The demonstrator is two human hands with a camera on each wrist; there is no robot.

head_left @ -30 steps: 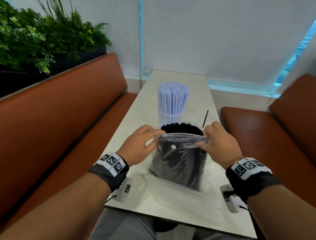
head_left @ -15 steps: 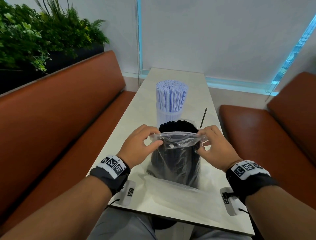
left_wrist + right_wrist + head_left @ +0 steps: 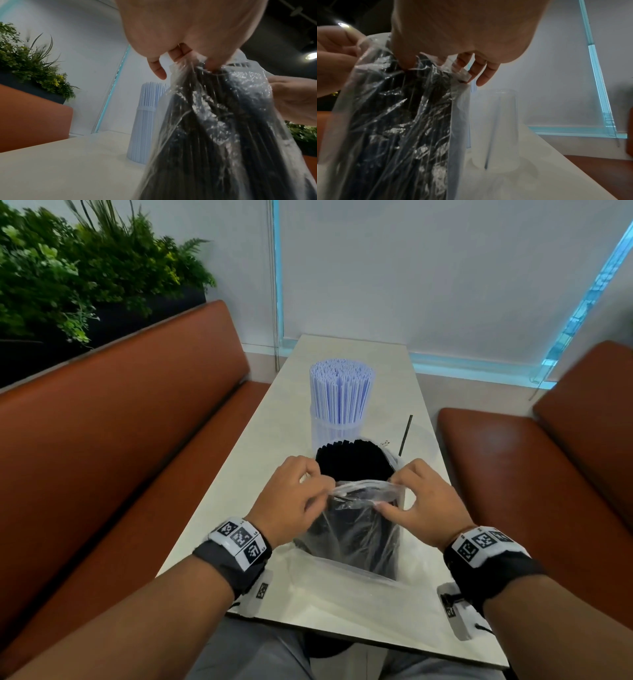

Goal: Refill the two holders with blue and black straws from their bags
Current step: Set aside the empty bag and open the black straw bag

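No legible words, brand names or numbers appear in any view. The only markings are black-and-white square coded tags on the white bands of the two dark fabric wrist straps, left (image 3: 239, 539) and right (image 3: 481, 544), and on the white plastic camera housings hanging beneath them, left (image 3: 262, 590) and right (image 3: 451, 609). Tiny characters beside the left band's tags are too small to read.

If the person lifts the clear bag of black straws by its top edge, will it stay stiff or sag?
The clear bag probably sags: its thin film already wrinkles where both hands pinch it. The black straws inside likely keep the middle fairly straight. The glossy film may slip.
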